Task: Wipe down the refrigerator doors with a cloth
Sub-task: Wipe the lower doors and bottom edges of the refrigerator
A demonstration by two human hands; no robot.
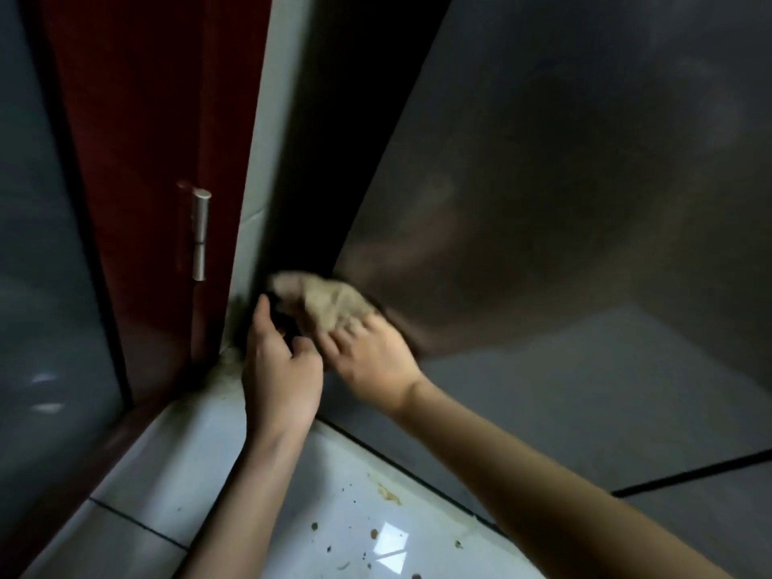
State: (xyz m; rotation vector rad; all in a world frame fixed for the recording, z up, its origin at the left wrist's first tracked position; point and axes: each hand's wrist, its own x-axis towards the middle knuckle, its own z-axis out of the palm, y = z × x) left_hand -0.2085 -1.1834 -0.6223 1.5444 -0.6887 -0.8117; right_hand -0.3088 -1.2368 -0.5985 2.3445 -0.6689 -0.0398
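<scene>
The grey refrigerator door [564, 181] fills the right half of the view, reaching down near the floor. A crumpled tan cloth [330, 300] sits at the door's lower left corner. My right hand [372, 357] holds the cloth with its fingers against that bottom corner; the hand is motion-blurred. My left hand [280, 369] hovers just left of the cloth, fingers loosely curled, thumb and fingers near the cloth's dark underside. I cannot tell if it touches the cloth.
A dark red door frame [138, 160] with a metal hinge [199, 234] and glass panes stands at the left. A narrow dark gap runs between the frame and the fridge. The white tiled floor [355, 516] below carries crumbs and a stain.
</scene>
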